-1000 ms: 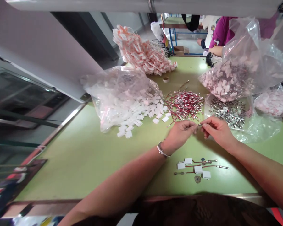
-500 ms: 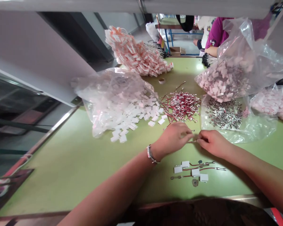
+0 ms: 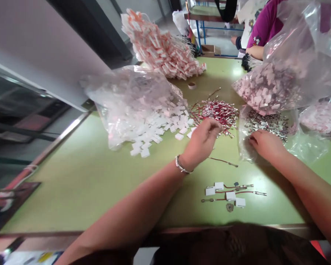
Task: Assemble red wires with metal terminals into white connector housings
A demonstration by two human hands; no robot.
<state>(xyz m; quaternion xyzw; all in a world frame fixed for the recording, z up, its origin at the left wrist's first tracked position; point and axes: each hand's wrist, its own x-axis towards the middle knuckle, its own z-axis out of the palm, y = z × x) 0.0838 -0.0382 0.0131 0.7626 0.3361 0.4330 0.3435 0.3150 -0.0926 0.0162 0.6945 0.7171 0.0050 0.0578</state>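
My left hand (image 3: 202, 141), with a bracelet at the wrist, reaches to the near edge of a pile of short red wires with metal ends (image 3: 220, 112). Its fingers are bent together, and whatever is between them is hidden. My right hand (image 3: 269, 145) is over the near part of a clear plastic sheet or bag (image 3: 244, 149) bearing small glass-and-metal fuses (image 3: 267, 123). Thumb and fingers are pinched there; I cannot see what they hold. Between the hands and the table edge lies one loose red wire (image 3: 223, 161). Closer in are several white plastic housings (image 3: 231, 195) with red wires and fuses.
A clear bag (image 3: 113, 110) spills white housings (image 3: 154, 130) at left. Behind it rises a heap of orange-white parts (image 3: 165, 51). A tape roll (image 3: 192, 85) and a bag of pinkish-white pieces (image 3: 273, 88) stand farther back. Beyond the table is another person's purple sleeve (image 3: 264, 27).
Both hands have parted and moved away from me, the left to the red wire pile, the right over the fuses. The red wire between them now lies on the table. The view has tilted slightly.
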